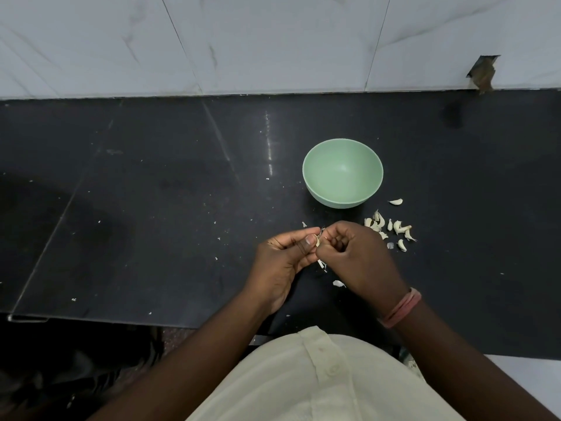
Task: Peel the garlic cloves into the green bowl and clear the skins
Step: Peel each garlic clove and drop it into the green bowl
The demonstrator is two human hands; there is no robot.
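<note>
Both forearms reach forward over the near edge of the counter (pixel 151 208), the hands meeting fingertip to fingertip. The left hand (pixel 285 256) lies palm-up, thumb and fingers pinching a garlic clove (pixel 317 240). The right hand (pixel 355 253), knuckles up, curls its fingers onto that clove.

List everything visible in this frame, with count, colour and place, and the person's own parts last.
green bowl: one, pale green, nothing seen inside, on counter
loose garlic cloves: roughly ten, off-white, on counter right of bowl
held clove: one, off-white, between both hands
skin scraps: a few, white, on counter below the hands
counter: one, black
wall tiles: white marble-look, behind counter
wristband: pink, right wrist
shirt: cream, bottom centre
left hand: pinches the clove
right hand: picks at the clove
</note>
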